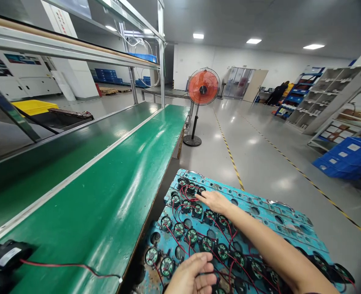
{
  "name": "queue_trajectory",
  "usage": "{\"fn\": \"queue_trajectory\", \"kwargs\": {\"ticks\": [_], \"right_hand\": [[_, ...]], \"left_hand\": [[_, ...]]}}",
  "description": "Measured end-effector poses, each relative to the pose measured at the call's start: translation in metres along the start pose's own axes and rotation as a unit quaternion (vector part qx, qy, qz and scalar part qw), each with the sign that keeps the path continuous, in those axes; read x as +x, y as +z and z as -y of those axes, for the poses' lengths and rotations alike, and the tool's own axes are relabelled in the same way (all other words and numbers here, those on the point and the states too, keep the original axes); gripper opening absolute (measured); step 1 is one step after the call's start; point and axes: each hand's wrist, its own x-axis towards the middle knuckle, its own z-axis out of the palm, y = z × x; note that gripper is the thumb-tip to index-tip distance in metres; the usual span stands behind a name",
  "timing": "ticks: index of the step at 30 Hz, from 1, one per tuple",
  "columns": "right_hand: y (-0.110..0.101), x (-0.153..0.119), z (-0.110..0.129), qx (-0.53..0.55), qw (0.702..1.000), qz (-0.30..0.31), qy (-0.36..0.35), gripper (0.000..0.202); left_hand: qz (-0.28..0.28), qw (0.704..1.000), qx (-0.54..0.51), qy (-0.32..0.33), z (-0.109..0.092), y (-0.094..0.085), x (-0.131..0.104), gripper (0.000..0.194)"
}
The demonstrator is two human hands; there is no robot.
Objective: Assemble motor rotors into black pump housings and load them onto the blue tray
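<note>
A blue metal plate (250, 210) with round holes carries rows of small round black parts with green boards inside and red and black wires. My right hand (212, 201) reaches to the far left part of the plate, its fingertips on a black round part (201, 190) in the back row. Near the bottom centre, my left hand (192, 275) hovers over the front parts, fingers curled and thumb apart, with nothing visible in it. At the lower left, black fans (9, 255) with white labels lie on the green belt (107, 196), one trailing a red and black wire.
A metal frame with a shelf (76, 51) rises over the belt. An orange standing fan (203, 87) is beyond the plate. Blue bins (348, 157) and grey shelving (330, 98) stand at the right. A person (277, 93) in dark clothes is far back.
</note>
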Motion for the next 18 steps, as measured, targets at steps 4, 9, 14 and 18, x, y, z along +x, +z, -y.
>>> {"fn": "queue_trajectory", "kwargs": {"ticks": [4, 9, 14, 18], "right_hand": [[0.000, 0.002, -0.004, -0.092, 0.995, 0.026, -0.040, 0.041], [0.000, 0.008, -0.004, -0.156, 0.985, 0.050, -0.048, 0.035], [0.002, 0.013, 0.005, -0.172, 0.982, 0.078, -0.028, 0.024], [-0.001, 0.015, 0.007, -0.158, 0.983, 0.097, 0.004, 0.024]], "left_hand": [[0.007, 1.000, 0.022, 0.002, -0.002, -0.005, -0.005, 0.032], [0.015, 0.993, 0.108, 0.044, 0.001, -0.009, -0.009, 0.036], [-0.032, 0.726, 0.569, 0.385, -0.062, -0.004, -0.005, 0.032], [-0.045, 0.527, 0.733, 0.426, -0.150, -0.001, 0.039, 0.030]]}}
